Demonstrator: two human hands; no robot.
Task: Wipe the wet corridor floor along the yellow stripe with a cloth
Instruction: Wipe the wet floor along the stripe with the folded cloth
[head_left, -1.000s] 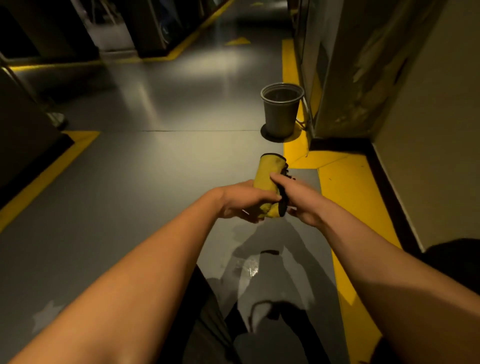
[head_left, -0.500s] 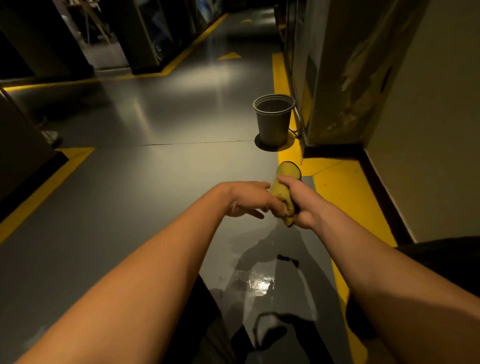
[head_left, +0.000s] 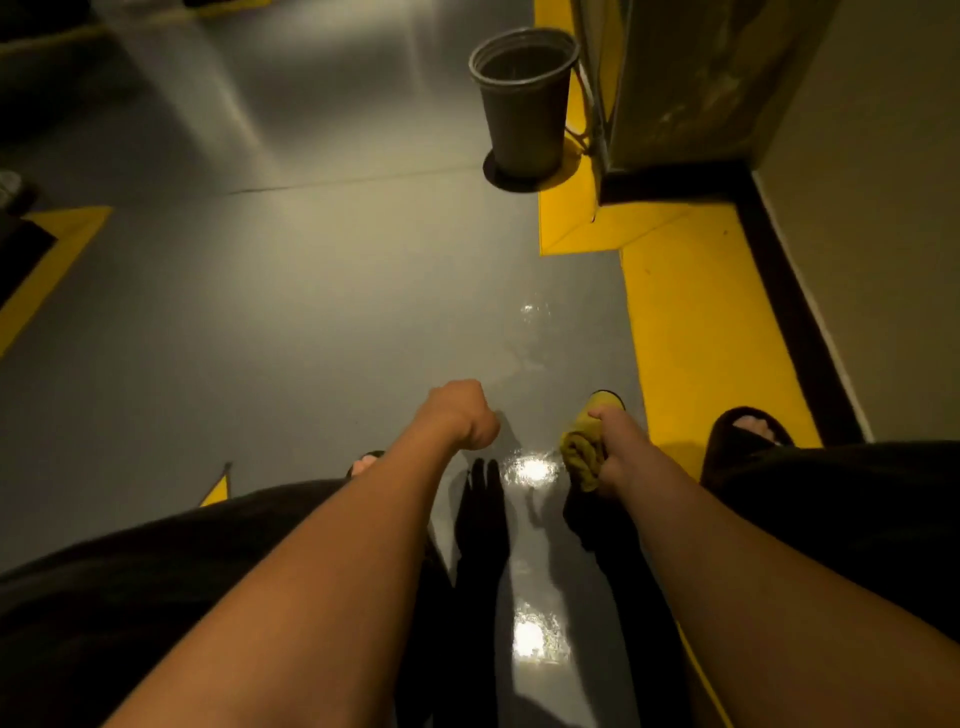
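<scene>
My right hand (head_left: 618, 447) grips a rolled yellow cloth (head_left: 589, 441) low over the grey floor, just left of the yellow stripe (head_left: 696, 338). My left hand (head_left: 460, 415) hangs beside it with its fingers curled under and nothing in it. Water shines on the floor (head_left: 530, 467) between my hands, and fainter wet marks spread ahead of them. More wet glare lies nearer me between my legs.
A grey bucket (head_left: 522, 104) stands ahead on a dark round base at the stripe's edge. A pillar (head_left: 691, 78) and a wall (head_left: 883, 234) with black skirting close the right side. My sandalled feet (head_left: 748, 431) straddle the wet patch. Another yellow stripe (head_left: 47, 265) runs at the left.
My left hand has let go of the cloth and moved away to the left. Both hands have dropped toward the floor, and my view has tilted down and closer to the bucket.
</scene>
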